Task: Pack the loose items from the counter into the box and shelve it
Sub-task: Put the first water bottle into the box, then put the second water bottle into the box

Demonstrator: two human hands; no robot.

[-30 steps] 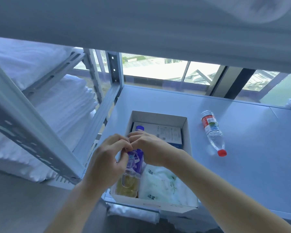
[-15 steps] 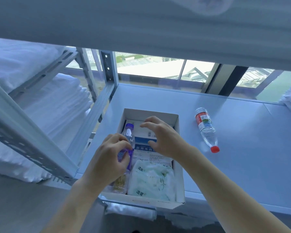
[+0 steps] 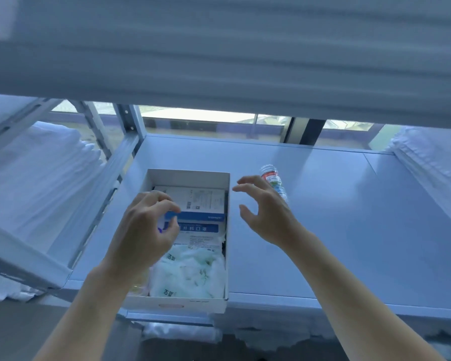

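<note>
An open white box [image 3: 188,175] sits at the front left of the pale shelf surface [image 3: 323,230]. Inside lie a white-and-blue flat packet [image 3: 203,204] and a soft white-green pack [image 3: 190,274]. My left hand [image 3: 146,230] curls over the box's left side, gripping a small purple-labelled bottle [image 3: 160,230] that is almost wholly hidden beneath it. To the right of the box, my right hand [image 3: 266,212] hovers with fingers spread, holding nothing. Just beyond it, a clear water bottle [image 3: 272,178] with a red label lies on the surface, partly hidden by my fingers.
Another shelf board [image 3: 219,61] hangs low overhead. Stacks of folded white towels fill the left bay [image 3: 37,178] and the right edge [image 3: 432,157]. A metal upright [image 3: 130,121] stands at the back left, with windows behind.
My right hand has come out of the box and moved right, toward the water bottle. My left hand has lowered the small bottle deeper into the box's left side.
</note>
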